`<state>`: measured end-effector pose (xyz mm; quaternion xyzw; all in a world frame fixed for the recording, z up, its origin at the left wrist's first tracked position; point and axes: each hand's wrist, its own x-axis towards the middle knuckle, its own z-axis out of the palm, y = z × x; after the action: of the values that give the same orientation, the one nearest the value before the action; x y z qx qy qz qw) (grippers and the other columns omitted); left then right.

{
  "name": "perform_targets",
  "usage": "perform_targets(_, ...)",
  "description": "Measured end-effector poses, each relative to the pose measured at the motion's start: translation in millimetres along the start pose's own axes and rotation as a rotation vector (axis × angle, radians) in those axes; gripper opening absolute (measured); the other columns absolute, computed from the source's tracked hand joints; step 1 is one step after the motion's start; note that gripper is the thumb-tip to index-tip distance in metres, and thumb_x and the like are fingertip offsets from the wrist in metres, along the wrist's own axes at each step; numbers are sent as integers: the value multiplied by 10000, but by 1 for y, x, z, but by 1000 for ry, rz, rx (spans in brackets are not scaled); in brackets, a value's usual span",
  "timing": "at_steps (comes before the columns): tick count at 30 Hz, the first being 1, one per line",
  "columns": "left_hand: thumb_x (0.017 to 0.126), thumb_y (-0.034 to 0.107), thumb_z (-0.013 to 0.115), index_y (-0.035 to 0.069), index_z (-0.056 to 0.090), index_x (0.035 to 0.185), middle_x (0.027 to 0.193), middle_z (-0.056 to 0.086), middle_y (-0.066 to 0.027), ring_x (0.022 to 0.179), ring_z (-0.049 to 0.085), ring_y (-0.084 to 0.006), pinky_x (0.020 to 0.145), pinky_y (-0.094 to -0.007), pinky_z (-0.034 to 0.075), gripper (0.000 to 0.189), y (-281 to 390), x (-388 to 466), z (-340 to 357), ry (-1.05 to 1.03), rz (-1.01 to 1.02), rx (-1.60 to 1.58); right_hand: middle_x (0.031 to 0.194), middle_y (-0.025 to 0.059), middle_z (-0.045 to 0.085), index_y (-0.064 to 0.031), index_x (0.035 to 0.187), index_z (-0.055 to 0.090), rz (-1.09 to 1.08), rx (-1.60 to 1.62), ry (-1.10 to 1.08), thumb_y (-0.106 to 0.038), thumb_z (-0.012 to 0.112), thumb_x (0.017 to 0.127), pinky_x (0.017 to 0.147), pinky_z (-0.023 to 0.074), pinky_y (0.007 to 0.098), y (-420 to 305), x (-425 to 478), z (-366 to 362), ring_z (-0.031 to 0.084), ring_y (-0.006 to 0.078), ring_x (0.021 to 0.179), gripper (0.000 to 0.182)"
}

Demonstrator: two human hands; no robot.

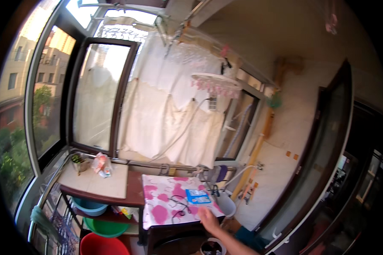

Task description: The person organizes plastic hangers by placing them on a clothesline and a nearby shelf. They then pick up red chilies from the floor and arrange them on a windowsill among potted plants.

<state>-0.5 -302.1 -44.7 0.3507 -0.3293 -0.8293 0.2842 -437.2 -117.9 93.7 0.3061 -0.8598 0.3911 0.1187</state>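
Note:
My right hand [208,218] reaches in from the lower right and hovers by the front right edge of a cloth with pink flowers [159,197]. Motion blurs its fingers, and I cannot tell whether they hold anything. My left hand is out of view. Just beyond my right hand, a blue-and-white packet [198,196] with writing lies flat on the cloth. A thin dark cord [179,205] lies loosely coiled to the left of the packet. The cloth covers the top of a dark-fronted cabinet or appliance [175,240].
Left of the cloth stands a brown shelf table [135,185] with a potted plant [79,162] and plastic bag [102,165]. Blue [91,206], green [107,227] and red basins [103,244] sit lower. A bucket [213,247] stands below my hand. A clothes-peg hanger [216,82] hangs overhead.

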Motion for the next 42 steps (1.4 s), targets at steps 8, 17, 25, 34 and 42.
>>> perform_targets(8,925,326,656,171,680,881,579,429,90,477,366,-32,437,-223,229,164,-42,37,59,-340,-250,332,1240,117,603,-27,1300,543,-306,-80,698,-251,521,1020,858,506,307,-135,22,-274,591,198,1119,359)
perform_targets(17,928,179,640,106,713,914,573,496,46,458,418,-57,424,-230,303,105,8,25,126,-674,-287,261,1481,136,436,-9,1444,402,-919,-423,1338,-238,469,1031,1142,299,378,-387,-91,-460,403,244,1373,477)
perform_targets(25,930,236,634,108,710,952,531,517,0,422,442,-99,390,-254,306,150,-10,9,69,-790,-477,273,1481,165,427,31,1498,256,-1158,-439,1067,-518,675,890,1177,228,380,-572,-35,-496,341,257,1421,920)
perform_targets(34,943,265,628,161,674,916,521,450,28,398,392,-95,372,-259,289,117,51,0,14,-610,-500,193,1155,98,618,-6,1307,482,-802,-506,853,-465,797,782,962,467,331,-602,114,-440,601,184,1070,765)
perform_targets(42,961,264,605,151,659,953,528,406,64,367,315,-63,340,-234,214,125,65,7,-10,-469,-376,103,1048,157,634,-62,1063,600,-678,-765,979,-529,554,929,854,472,467,-586,190,-395,618,358,983,488)
